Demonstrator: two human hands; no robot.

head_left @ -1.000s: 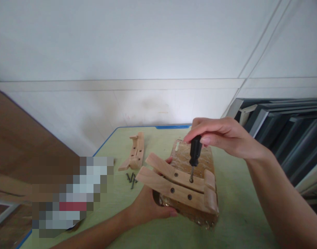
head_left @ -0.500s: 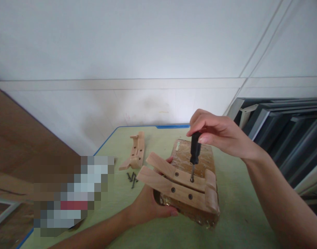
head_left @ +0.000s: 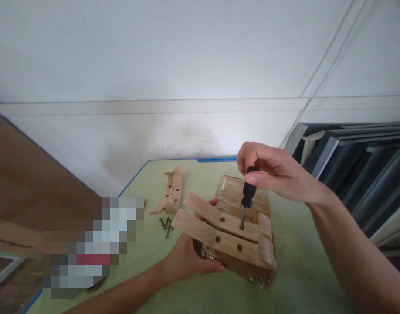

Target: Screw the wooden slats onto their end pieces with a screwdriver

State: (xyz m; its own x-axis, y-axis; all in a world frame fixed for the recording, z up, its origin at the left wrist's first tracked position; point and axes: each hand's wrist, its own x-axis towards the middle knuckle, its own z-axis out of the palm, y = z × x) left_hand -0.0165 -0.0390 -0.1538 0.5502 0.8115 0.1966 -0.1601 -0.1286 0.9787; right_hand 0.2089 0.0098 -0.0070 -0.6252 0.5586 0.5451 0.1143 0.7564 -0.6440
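Observation:
My right hand (head_left: 268, 168) grips the black handle of a screwdriver (head_left: 249, 192), thumb and fingers closed round it. The screwdriver leans slightly, its tip in a hole of a pale wooden bracket (head_left: 232, 224). Beside that bracket lies a matching wooden bracket (head_left: 226, 242) with two dark screw heads showing. Both rest on a brown block wrapped in clear tape (head_left: 242, 192). My left hand (head_left: 190, 261) is wrapped round the near left end of the brackets and block, with its thumb in front and fingertips partly hidden behind.
Left of the block, more wooden brackets (head_left: 173, 192) lie on the green table (head_left: 134, 248). Several dark screws (head_left: 166, 226) lie loose just below them. A blurred-out item (head_left: 105, 240) sits at the table's left edge. Dark panels (head_left: 357, 152) are stacked at the right, and a white wall (head_left: 187, 65) stands behind.
My right hand has dipped a little and turned about the handle, and the screwdriver's top leans slightly further right. The left hand and brackets stay put.

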